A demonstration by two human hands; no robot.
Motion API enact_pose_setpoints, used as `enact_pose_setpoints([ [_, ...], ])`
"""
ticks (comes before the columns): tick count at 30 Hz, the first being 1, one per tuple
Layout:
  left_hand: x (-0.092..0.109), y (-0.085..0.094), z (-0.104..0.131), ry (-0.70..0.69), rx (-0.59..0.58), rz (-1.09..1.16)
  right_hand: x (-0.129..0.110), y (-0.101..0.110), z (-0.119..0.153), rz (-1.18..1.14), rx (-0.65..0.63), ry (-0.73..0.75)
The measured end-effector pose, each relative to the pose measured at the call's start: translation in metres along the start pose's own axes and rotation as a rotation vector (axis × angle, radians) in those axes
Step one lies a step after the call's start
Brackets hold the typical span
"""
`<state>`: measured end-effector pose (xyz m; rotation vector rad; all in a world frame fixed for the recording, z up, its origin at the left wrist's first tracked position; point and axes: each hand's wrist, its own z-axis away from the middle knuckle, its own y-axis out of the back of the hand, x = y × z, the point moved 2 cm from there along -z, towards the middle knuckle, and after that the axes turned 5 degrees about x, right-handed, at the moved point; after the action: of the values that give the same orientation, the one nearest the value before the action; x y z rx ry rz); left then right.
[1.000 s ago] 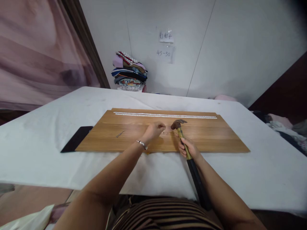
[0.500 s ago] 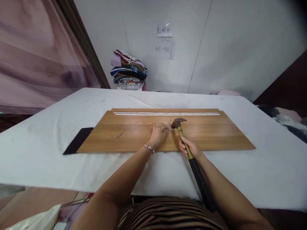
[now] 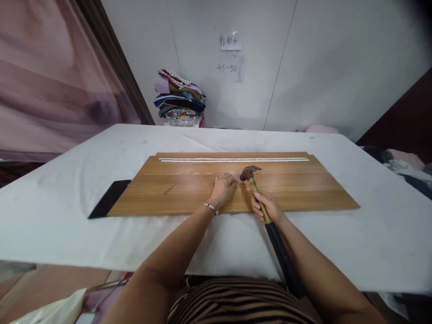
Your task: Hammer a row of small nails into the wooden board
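Observation:
A wood-grain board (image 3: 297,193) lies flat before me. My left hand (image 3: 224,188) rests on its middle, thumb and fingers pinched on a small nail that the fingertips largely hide. My right hand (image 3: 268,207) is wrapped around the yellow part of the handle of a claw hammer (image 3: 276,240). The hammer's rusty head is close to the right of my left fingertips, and its black grip points back toward my body. A few thin nails (image 3: 168,189) lie on the board's left part. Small dark bits beside my left hand are too tiny to name.
Two white strips with marks (image 3: 232,159) run along the board's far edge. A black flat piece (image 3: 110,200) sticks out under its left end. White cloth (image 3: 50,216) covers the table. Folded fabrics (image 3: 180,99) are stacked against the wall behind.
Both hands and the hammer stay practically where they were. The whole view has shifted very slightly.

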<state>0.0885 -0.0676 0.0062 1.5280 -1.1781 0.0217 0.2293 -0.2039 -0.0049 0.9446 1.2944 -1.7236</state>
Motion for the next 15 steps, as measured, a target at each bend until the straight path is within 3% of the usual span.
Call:
enact_pose_setpoints([
  [15,0.0059,-0.0035,0.0066,0.035,0.000,-0.067,0.0009,-0.0051,0.0061,-0.008,-0.070,0.021],
])
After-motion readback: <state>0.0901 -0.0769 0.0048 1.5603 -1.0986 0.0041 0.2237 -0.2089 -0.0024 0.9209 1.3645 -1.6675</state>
